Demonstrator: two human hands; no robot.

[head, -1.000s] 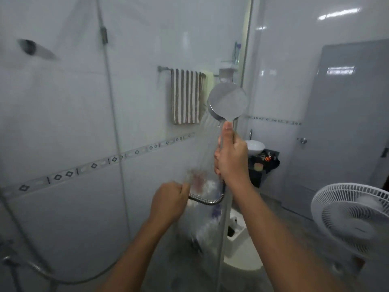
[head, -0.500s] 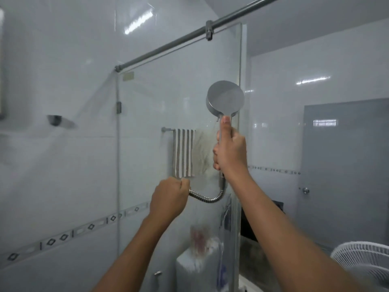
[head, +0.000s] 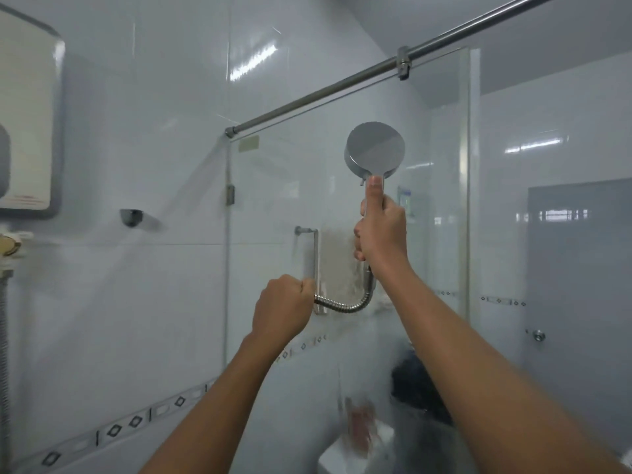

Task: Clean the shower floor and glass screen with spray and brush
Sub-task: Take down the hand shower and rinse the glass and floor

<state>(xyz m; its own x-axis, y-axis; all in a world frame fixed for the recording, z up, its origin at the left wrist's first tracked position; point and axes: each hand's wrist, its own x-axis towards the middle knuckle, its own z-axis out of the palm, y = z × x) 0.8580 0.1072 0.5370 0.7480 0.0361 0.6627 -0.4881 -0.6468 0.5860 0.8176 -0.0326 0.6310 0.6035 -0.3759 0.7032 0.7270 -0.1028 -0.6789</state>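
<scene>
My right hand [head: 381, 230] grips the handle of a round chrome shower head [head: 374, 148], raised high with its face turned toward the glass screen [head: 441, 200]. Water runs down the glass below the head and blurs what lies behind it. My left hand [head: 282, 311] is closed around the metal shower hose [head: 345, 305], which curves from that fist up to the handle. No spray bottle or brush is in view.
A steel support bar [head: 342, 85] runs along the top of the glass. A water heater [head: 29, 114] hangs on the tiled wall at left, with a chrome wall bracket [head: 131, 217] below it. A towel rail [head: 306, 231] and a grey door [head: 581, 285] show through the glass.
The view has tilted upward from the lower glass to its top. My right hand has lifted the shower head higher, and my left hand has followed with the hose.
</scene>
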